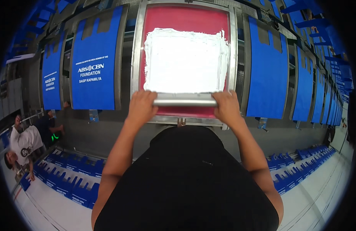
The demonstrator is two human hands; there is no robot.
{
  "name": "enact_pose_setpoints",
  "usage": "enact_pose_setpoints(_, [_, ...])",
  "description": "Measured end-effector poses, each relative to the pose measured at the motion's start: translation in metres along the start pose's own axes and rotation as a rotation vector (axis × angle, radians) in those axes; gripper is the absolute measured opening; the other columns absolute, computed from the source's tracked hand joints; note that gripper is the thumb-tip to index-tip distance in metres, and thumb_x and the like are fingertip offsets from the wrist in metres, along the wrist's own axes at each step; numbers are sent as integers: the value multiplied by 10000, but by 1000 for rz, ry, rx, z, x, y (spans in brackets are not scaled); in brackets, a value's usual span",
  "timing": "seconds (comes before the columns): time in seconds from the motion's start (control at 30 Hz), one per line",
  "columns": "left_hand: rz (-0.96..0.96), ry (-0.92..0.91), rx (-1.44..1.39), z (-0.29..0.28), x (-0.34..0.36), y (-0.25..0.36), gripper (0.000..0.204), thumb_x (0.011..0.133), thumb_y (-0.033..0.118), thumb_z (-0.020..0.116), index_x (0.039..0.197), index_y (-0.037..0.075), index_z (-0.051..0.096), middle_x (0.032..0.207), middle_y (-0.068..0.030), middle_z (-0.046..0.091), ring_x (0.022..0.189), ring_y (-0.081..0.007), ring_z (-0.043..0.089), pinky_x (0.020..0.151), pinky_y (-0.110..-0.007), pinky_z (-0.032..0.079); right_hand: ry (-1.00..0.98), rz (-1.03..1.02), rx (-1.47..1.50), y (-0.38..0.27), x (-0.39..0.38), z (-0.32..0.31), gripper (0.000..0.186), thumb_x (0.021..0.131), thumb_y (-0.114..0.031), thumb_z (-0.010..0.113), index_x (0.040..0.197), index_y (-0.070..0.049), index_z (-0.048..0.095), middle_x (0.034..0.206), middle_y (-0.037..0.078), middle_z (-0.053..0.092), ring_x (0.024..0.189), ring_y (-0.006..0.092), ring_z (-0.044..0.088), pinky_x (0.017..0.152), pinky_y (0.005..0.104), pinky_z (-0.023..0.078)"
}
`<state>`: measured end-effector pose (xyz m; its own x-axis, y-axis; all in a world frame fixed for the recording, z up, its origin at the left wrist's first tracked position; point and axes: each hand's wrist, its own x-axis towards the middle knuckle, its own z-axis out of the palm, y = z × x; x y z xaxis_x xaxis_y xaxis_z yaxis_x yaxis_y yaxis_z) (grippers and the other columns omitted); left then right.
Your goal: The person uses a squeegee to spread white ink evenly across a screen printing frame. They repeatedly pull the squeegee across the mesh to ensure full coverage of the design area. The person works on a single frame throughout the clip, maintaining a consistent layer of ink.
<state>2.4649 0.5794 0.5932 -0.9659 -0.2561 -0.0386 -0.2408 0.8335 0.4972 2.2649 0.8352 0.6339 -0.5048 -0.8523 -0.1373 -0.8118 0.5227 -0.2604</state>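
Note:
My left hand and my right hand are closed round the two ends of a silver squeegee. The squeegee lies across the near part of a screen-printing frame with metal sides. A broad patch of white ink covers most of the red mesh, with ragged edges on its far side and flanks. The squeegee touches the near edge of the ink. Bare red mesh shows beyond the ink and again close to my body. What lies under the screen is hidden.
Blue bags with cut-out handles lie on metal boards on both sides; the near left bag has white print, the near right bag is plain. Printed bags line a white surface behind me. Another person stands at the far left.

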Motion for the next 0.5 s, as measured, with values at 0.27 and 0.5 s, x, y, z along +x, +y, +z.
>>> enact_pose_setpoints(0.27, [-36, -47, -93, 32, -15, -4, 314, 575, 91, 731, 859, 50, 604, 863, -108, 596, 860, -298, 570, 791, -427, 429, -314, 151, -21, -8, -4, 8, 378, 582, -6, 662, 954, -74, 653, 929, 90, 671, 949, 302, 615, 1079, 545, 319])
enact_pose_setpoints(0.5, [11, 166, -77, 26, 20, -2, 353, 557, 29, 699, 902, 42, 620, 899, -115, 604, 862, -308, 567, 789, -431, 421, -122, 106, -95, 5, 25, 18, 504, 522, -2, 710, 1014, -103, 668, 922, 84, 678, 912, 276, 618, 1095, 563, 300])
